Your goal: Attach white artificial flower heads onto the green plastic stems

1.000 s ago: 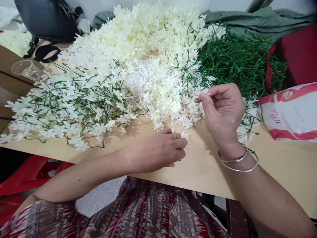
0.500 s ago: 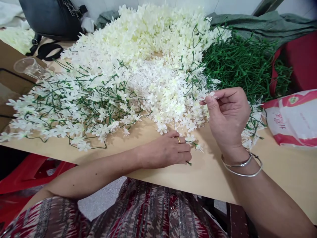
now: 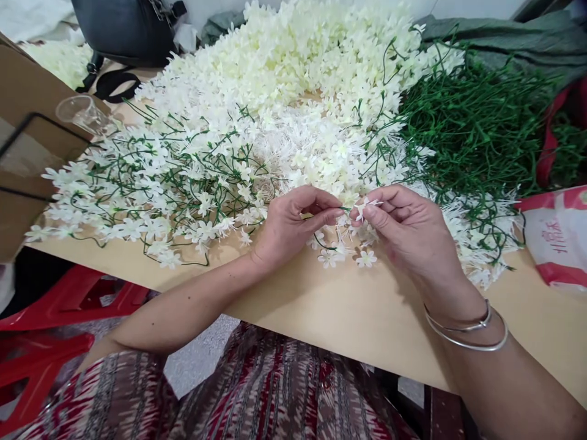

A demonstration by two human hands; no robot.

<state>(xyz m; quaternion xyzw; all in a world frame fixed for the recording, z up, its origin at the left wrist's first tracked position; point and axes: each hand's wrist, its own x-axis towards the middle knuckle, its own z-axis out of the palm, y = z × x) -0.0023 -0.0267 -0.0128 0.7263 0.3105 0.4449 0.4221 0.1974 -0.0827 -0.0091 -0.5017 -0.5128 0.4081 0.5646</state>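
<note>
My left hand [image 3: 293, 223] pinches a thin green stem [image 3: 331, 241] that hangs down with small white flowers on it. My right hand [image 3: 403, 229] pinches a small white flower [image 3: 365, 206] right at the stem's tip, so both hands meet in front of the big heap of loose cream-white flowers [image 3: 298, 79]. A spread of stems with flowers on them [image 3: 151, 183] lies to the left. A pile of bare green stems [image 3: 472, 122] lies to the right. Two silver bangles [image 3: 468, 330] circle my right wrist.
The tan table top [image 3: 367, 311] runs along my front. A clear plastic cup [image 3: 82, 113] and a cardboard box [image 3: 22, 140] stand at the left, a black bag [image 3: 123, 27] at the back. A red-and-white sack [image 3: 557, 238] lies right, red stools [image 3: 50, 324] below.
My left hand lifted off the table with a stem and rose toward the right hand. My right hand came down and left with its flower, meeting the stem's tip. The view shifted.
</note>
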